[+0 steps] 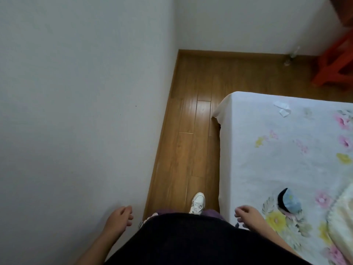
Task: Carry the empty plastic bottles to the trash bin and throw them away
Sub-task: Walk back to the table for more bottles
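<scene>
Between wall and bed, the left hand and right hand hang loosely curled, both holding nothing. Far ahead, blurred clear bottles sit on the floor near a red stool, well apart from both hands. A white shoe shows between them.

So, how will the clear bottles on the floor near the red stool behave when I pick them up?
Likely very light: the clear bottles look see-through and empty, though blurred. On the glossy wooden floor they may slide or tip if nudged.
</scene>
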### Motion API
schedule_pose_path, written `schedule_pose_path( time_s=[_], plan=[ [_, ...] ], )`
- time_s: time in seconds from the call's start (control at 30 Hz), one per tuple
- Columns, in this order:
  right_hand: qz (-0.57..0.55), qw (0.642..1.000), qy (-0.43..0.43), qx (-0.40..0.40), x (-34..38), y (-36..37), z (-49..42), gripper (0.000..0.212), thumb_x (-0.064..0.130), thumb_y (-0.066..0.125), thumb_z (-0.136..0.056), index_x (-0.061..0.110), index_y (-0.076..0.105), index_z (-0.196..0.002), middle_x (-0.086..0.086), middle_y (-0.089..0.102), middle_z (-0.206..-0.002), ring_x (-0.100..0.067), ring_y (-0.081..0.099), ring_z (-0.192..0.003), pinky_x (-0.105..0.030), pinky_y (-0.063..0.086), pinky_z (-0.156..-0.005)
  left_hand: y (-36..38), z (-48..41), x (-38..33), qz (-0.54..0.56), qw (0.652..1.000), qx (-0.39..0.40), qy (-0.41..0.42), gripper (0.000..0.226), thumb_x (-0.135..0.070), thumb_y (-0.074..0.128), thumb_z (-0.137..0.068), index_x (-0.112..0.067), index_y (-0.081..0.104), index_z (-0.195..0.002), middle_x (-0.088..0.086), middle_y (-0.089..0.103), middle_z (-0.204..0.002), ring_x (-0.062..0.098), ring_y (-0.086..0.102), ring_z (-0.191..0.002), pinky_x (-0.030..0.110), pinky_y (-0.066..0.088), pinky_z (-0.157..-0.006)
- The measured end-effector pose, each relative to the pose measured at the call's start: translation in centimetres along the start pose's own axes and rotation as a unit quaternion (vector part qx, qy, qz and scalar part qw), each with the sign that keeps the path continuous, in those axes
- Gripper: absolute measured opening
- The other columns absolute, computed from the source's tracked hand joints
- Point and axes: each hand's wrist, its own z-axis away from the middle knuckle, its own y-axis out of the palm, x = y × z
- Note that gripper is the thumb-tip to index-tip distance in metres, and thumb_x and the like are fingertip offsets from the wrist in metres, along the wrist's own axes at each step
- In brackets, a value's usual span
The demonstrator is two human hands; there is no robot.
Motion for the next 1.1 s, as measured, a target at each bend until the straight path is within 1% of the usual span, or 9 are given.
schedule_pose_path(
  time_s=[0.03, 0.1, 0.3, 0.43, 0.57, 0.73, 0.9, 1.0, 1.1],
  plan=[
    [0.005, 1.000, -0.023, 0.000, 2.3, -0.8, -1.3, 0.016, 0.018, 0.059, -0.091, 0.006, 0.069, -0.093, -0.006, 0.073, -0.082, -0.019, 0.066, -0.072, -0.040, 0.054, -0.072, 0.1, -0.6, -1.6, 0.006, 1.000, -0.002, -0.002, 0.029, -0.021, 0.048, -0.102, -0.005, 0.062, -0.082, 0.012, 0.062, -0.074, 0.021, 0.051, -0.056, 0.026, 0.035, -0.052],
    [0.014, 0.998, -0.068, -0.002, 7.3, -2.8, -3.0, 0.016, 0.026, 0.058, -0.092, 0.013, 0.066, -0.098, -0.002, 0.072, -0.090, -0.016, 0.068, -0.082, -0.040, 0.057, -0.081, 0.3, -2.0, -4.3, 0.010, 1.000, -0.005, -0.007, 0.028, -0.021, 0.048, -0.102, -0.003, 0.062, -0.085, 0.013, 0.062, -0.075, 0.023, 0.052, -0.058, 0.028, 0.037, -0.054],
    [-0.028, 0.989, -0.143, -0.027, 18.7, -8.1, -7.8, 0.020, 0.033, 0.055, -0.094, 0.022, 0.062, -0.108, 0.002, 0.068, -0.101, -0.015, 0.066, -0.096, -0.039, 0.056, -0.089, 0.8, -7.3, -12.5, -0.016, 1.000, 0.009, -0.018, 0.025, -0.020, 0.049, -0.101, -0.001, 0.062, -0.091, 0.012, 0.062, -0.074, 0.022, 0.050, -0.056, 0.027, 0.034, -0.052],
    [-0.040, 0.992, -0.116, -0.041, 22.1, -11.0, -11.9, 0.018, 0.029, 0.055, -0.094, 0.019, 0.064, -0.106, 0.000, 0.070, -0.097, -0.015, 0.067, -0.091, -0.040, 0.057, -0.086, 1.4, -11.5, -20.7, -0.023, 1.000, 0.013, -0.010, 0.025, -0.020, 0.049, -0.102, -0.002, 0.062, -0.091, 0.014, 0.063, -0.078, 0.024, 0.054, -0.060, 0.028, 0.037, -0.054],
    [-0.080, 0.994, -0.038, -0.059, 23.5, -14.1, -15.3, 0.017, 0.025, 0.056, -0.093, 0.015, 0.065, -0.103, -0.002, 0.071, -0.098, -0.016, 0.068, -0.088, -0.038, 0.054, -0.081, 2.5, -16.1, -30.2, -0.027, 0.999, 0.035, 0.006, 0.025, -0.022, 0.048, -0.102, -0.002, 0.062, -0.093, 0.016, 0.063, -0.081, 0.025, 0.055, -0.063, 0.029, 0.039, -0.056],
    [-0.151, 0.984, 0.024, -0.091, 25.7, -18.4, -18.9, 0.014, 0.017, 0.056, -0.089, 0.011, 0.069, -0.091, -0.009, 0.073, -0.092, -0.020, 0.064, -0.075, -0.034, 0.049, -0.068, 4.7, -20.1, -44.7, -0.072, 0.991, 0.064, 0.094, 0.030, -0.031, 0.046, -0.103, -0.010, 0.066, -0.096, 0.013, 0.071, -0.092, 0.028, 0.067, -0.080, 0.036, 0.050, -0.068],
    [-0.179, 0.977, 0.062, -0.094, 28.3, -22.4, -23.0, 0.015, 0.015, 0.056, -0.089, 0.008, 0.069, -0.090, -0.011, 0.073, -0.091, -0.021, 0.064, -0.075, -0.033, 0.048, -0.068, 7.4, -23.7, -57.3, -0.102, 0.978, 0.086, 0.161, 0.031, -0.033, 0.044, -0.103, -0.012, 0.066, -0.103, 0.009, 0.071, -0.095, 0.027, 0.069, -0.086, 0.034, 0.051, -0.069],
    [-0.181, 0.977, 0.069, -0.090, 31.1, -25.2, -27.2, 0.015, 0.013, 0.056, -0.090, 0.004, 0.068, -0.092, -0.013, 0.072, -0.091, -0.022, 0.063, -0.074, -0.033, 0.048, -0.068, 9.0, -26.2, -62.7, -0.109, 0.977, 0.075, 0.164, 0.031, -0.034, 0.042, -0.104, -0.014, 0.064, -0.108, 0.008, 0.070, -0.098, 0.024, 0.068, -0.087, 0.032, 0.052, -0.069],
    [-0.179, 0.979, 0.066, -0.072, 35.5, -28.6, -31.7, 0.017, 0.012, 0.056, -0.090, 0.002, 0.068, -0.095, -0.015, 0.072, -0.092, -0.023, 0.063, -0.076, -0.033, 0.049, -0.070, 10.0, -28.4, -66.6, -0.104, 0.985, 0.052, 0.127, 0.029, -0.031, 0.042, -0.104, -0.012, 0.064, -0.105, 0.010, 0.069, -0.098, 0.025, 0.067, -0.086, 0.032, 0.052, -0.068]
  ],
)
